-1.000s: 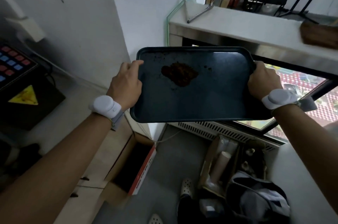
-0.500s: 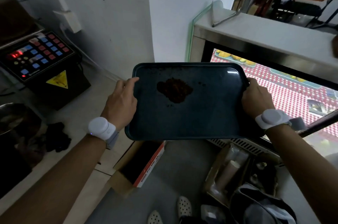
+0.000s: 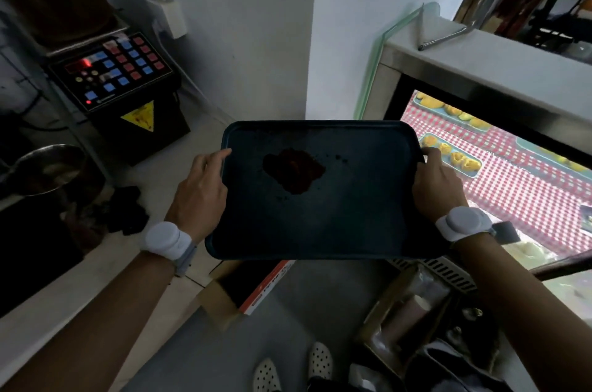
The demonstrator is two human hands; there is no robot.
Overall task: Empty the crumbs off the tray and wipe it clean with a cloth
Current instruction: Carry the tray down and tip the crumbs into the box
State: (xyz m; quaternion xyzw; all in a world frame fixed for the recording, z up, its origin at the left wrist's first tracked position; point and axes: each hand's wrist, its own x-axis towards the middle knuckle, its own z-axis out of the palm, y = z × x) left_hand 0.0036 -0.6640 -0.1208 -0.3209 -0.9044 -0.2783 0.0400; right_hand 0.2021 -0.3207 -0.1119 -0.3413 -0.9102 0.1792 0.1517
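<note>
While crumbs [image 3: 293,170] are sitting on the dark tray [image 3: 320,225], the left grip [image 3: 200,196] and right grip [image 3: 437,186] are clamping its opposite edges

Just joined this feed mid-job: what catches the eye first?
A dark tray fills mid-frame, the left hand and right hand gripping its side edges, a brown crumb pile near its centre. At left a machine's keypad shows red and blue buttons; at right yellow food pieces lie on red-checked lining.
</note>
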